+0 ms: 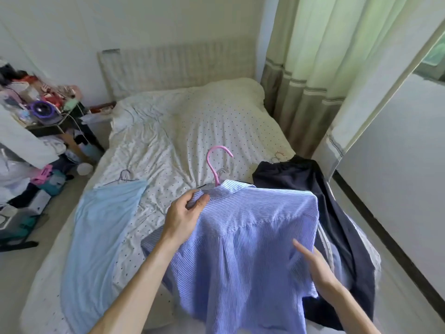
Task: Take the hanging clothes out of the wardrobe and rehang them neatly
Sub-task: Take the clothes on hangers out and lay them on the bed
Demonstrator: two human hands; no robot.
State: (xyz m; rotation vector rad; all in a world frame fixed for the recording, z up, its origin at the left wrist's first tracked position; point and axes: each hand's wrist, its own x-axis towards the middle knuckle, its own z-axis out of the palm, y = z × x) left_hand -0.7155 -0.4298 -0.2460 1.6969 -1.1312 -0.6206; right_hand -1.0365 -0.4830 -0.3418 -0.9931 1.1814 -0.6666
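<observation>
Shirt is hanging on the pink hanger over the near end of the bed. Left hand is pinching the collar; right hand is lying flat against the cloth, gripping nothing. With only that pinch steadying it, a shoulder could be slipping off. Counting three garments, blue and dark lying on the bed.

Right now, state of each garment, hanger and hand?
striped shirt: on pink hanger, held above bed
pink hanger: in shirt's collar, hook upward
left hand: grips shirt's collar
right hand: open, fingers straight, beside shirt
light blue garment: spread flat on bed
dark garment: heaped at bed's right edge
</observation>
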